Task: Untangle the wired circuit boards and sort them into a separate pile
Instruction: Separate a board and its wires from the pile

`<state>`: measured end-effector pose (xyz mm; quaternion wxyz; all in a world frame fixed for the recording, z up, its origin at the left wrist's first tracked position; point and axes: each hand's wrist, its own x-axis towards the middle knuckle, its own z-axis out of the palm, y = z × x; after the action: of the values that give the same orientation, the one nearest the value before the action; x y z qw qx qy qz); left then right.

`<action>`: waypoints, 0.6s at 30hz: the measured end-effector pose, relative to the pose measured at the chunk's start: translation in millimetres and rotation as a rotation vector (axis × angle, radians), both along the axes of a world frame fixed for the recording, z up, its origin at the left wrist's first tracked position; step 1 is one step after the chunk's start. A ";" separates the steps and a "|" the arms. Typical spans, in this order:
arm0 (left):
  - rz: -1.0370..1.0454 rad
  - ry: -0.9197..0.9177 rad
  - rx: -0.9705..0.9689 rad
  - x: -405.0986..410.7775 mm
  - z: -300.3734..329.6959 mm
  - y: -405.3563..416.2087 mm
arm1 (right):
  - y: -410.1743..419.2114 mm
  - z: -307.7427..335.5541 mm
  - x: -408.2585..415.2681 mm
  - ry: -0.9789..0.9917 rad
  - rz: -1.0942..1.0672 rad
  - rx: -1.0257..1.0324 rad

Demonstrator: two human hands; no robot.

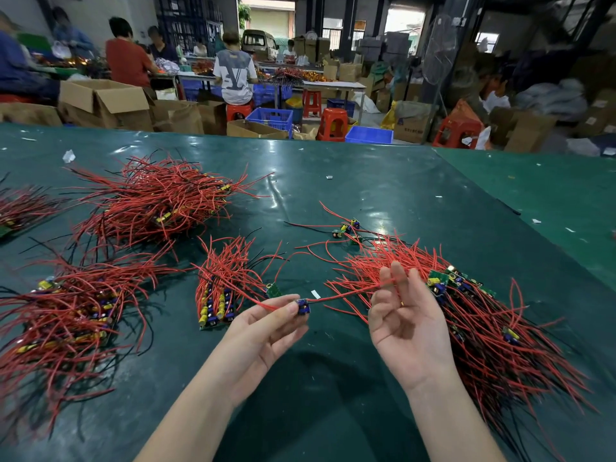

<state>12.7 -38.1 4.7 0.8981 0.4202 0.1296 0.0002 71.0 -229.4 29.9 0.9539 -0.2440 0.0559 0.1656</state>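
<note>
The left hand (266,331) pinches a small circuit board (302,306) whose red wire (346,295) the right hand (408,323) holds.

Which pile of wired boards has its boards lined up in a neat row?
The small pile just left of the left hand; its boards stand side by side, while the other piles are loose tangles.

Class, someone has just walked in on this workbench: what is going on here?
A person is separating small circuit boards with red wires. The left hand pinches one small board with blue parts, while the right hand holds its red wire stretched between them. A tangled heap of wired boards lies right of the hands; a small neat stack of boards sits left on the green table.
</note>
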 end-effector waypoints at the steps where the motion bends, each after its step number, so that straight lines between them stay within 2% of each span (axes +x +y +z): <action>1: 0.000 0.004 0.001 -0.1 0.3 -0.4 | 0.7 -0.5 -0.5 -0.030 0.005 -0.027; 4: 0.019 0.004 -0.034 1.0 0.4 -2.5 | 8.0 -3.4 -3.5 -0.111 0.065 -0.144; 10: -0.015 -0.054 -0.084 0.7 2.6 -10.2 | 30.5 -14.4 -18.0 -0.344 0.188 -0.568; 14: -0.057 -0.125 0.008 -2.0 2.8 -13.5 | 35.1 -21.7 -23.0 -0.395 0.167 -0.653; 18: 0.014 -0.130 0.140 -2.4 2.2 -13.7 | 34.6 -20.1 -22.3 -0.368 0.134 -0.660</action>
<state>10.3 -51.9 6.9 0.8731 0.4800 0.0738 0.0427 48.7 -194.8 9.8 0.8051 -0.5669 -0.0820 0.1540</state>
